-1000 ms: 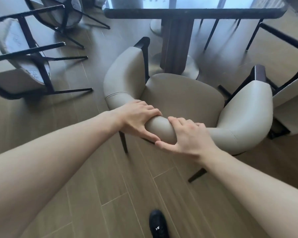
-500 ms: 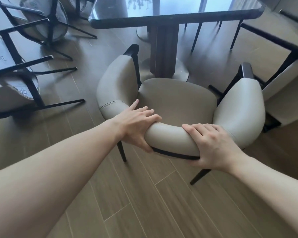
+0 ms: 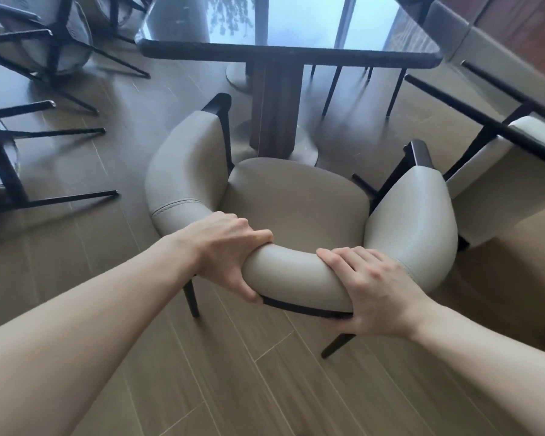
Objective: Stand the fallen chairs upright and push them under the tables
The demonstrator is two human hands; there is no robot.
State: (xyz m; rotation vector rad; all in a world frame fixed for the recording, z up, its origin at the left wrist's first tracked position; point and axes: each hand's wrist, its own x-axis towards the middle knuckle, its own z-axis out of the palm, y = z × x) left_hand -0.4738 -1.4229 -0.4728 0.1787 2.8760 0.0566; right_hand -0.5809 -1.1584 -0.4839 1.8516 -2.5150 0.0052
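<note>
Both arms reach forward and down, nearly straight, from the bottom corners of the view. The left hand (image 3: 225, 251) grips the curved backrest of the chair (image 3: 296, 199) left of its middle, fingers curled over the top and thumb hooked under the padded roll by the dark frame. The right hand (image 3: 376, 289) holds the same backrest right of its middle, fingers laid flat over the top and thumb tucked beneath the lower edge.

The chair stands upright on the floor (image 3: 265, 388), its seat facing the table (image 3: 290, 55), the front edge of the seat close to the table's pedestal and not yet under the top. At the left edge of the floor, fallen chairs (image 3: 26, 127) lie on their sides, dark legs pointing right. The table has a dark rim and a glossy top that mirrors a window. At the right edge another chair (image 3: 497, 174) lies tipped just beside the held chair's arm. The floor is pale wood-look planking running diagonally.
</note>
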